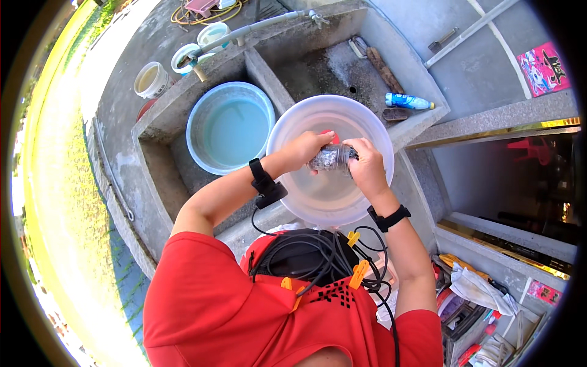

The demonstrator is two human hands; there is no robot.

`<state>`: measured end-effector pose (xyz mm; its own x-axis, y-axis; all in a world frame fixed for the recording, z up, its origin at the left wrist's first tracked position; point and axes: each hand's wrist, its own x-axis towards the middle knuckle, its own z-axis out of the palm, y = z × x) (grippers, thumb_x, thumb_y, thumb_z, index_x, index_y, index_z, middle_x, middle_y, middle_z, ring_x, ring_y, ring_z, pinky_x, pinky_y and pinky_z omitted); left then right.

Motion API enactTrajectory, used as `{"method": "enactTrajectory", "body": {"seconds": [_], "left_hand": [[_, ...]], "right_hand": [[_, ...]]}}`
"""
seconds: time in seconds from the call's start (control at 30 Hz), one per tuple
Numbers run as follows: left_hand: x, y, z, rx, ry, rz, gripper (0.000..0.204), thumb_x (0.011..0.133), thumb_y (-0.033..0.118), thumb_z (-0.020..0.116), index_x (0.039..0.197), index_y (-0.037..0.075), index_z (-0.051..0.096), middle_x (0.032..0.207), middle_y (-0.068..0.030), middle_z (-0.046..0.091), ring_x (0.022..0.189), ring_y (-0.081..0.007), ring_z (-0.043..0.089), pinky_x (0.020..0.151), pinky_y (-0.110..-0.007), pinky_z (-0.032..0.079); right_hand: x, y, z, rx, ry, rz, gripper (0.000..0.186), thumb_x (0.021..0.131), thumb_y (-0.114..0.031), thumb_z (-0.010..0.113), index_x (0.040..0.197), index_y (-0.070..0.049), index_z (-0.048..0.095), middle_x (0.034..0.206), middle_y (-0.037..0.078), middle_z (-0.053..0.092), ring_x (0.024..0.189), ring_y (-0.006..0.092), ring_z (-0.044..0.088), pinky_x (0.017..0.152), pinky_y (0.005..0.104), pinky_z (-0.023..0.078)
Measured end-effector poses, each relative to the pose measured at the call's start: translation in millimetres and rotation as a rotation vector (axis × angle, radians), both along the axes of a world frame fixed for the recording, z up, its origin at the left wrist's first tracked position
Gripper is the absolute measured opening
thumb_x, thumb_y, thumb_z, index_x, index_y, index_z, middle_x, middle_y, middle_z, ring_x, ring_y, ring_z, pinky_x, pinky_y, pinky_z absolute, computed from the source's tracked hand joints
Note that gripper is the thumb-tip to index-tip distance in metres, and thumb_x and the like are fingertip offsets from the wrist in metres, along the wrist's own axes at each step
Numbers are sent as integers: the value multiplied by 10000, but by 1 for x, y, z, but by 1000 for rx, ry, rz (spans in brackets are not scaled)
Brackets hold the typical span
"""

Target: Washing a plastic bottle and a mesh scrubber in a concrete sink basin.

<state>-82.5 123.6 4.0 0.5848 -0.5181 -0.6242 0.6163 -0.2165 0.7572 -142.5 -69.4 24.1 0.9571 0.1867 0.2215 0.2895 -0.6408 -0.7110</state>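
Both hands close on one clear plastic bottle [330, 158], held over the pale translucent basin [318, 211]. The left hand [304, 150] is curled around its left end, while the right hand [369, 166] pinches the narrower, dark end with thumb and bent fingers.

The likeliest trouble is a slip: smooth plastic, probably wet, gives little grip, and if either hand loosened or twisted too hard, the bottle could drop into the basin beneath and splash. Squeezing might also dent its thin wall. The black cables [327, 257], bunched on the person's front just nearer than the basin, could catch on its rim or dip inside if the person leaned forward. The bulky wrist strap [268, 188] behind the left hand could get wet if that arm sank lower.

Beyond the right hand, the blue squeeze bottle [406, 101] lies at the concrete sink's [266, 76] edge; a knock might send it rolling.

The fingers hide both ends of the bottle, so whether a cap is on cannot be told, and its speckled contents are unclear. A red piece [335, 137] by the left hand's fingertips is mostly covered. The depth of any liquid in the basin, and what supports it, are hard to judge.
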Motion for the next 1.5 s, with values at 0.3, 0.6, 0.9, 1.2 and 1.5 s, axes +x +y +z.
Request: {"method": "enactTrajectory", "body": {"seconds": [0.3, 0.6, 0.9, 1.2, 1.5], "left_hand": [[-12, -12, 4, 135, -723, 148, 416, 936, 428, 598, 961, 14, 633, 813, -117, 647, 740, -214, 664, 651, -355, 521], [-5, -3, 7, -162, 291, 193, 458, 982, 506, 468, 1138, 89, 575, 911, -71, 632, 782, -187, 653, 609, -336, 560], [-11, -8, -1, -14, -284, 140, 492, 939, 494, 530, 1093, 27, 554, 798, -78, 605, 669, -143, 596, 465, -270, 451], [3, -3, 15, -173, 153, 99, 509, 936, 496, 541, 1189, 55, 567, 1011, -77, 643, 910, -205, 662, 675, -386, 588], [-5, -8, -7, -170, -51, 155, 445, 961, 479, 496, 1032, 51, 594, 803, -76, 631, 630, -175, 617, 436, -306, 443]], "right_hand": [[0, -2, -19, 876, 885, -266, 213, 827, -84, 717, 992, 39, 658, 732, 86, 659, 661, 123, 634, 616, 307, 507], [-4, 1, 30, -166, -44, 30, 218, 731, 48, 631, 937, -21, 648, 927, 177, 644, 866, 349, 634, 784, 366, 509], [3, -9, -17, 268, 465, -209, 190, 810, -30, 692, 990, 10, 646, 833, 76, 678, 790, 188, 669, 714, 338, 519], [-2, -10, 7, -7, -44, -27, 219, 773, 12, 648, 991, -2, 630, 888, 136, 651, 808, 302, 656, 737, 362, 515], [3, -7, -8, -33, 0, -148, 226, 765, -23, 691, 982, -5, 632, 882, 139, 666, 819, 291, 663, 712, 353, 510]]}}
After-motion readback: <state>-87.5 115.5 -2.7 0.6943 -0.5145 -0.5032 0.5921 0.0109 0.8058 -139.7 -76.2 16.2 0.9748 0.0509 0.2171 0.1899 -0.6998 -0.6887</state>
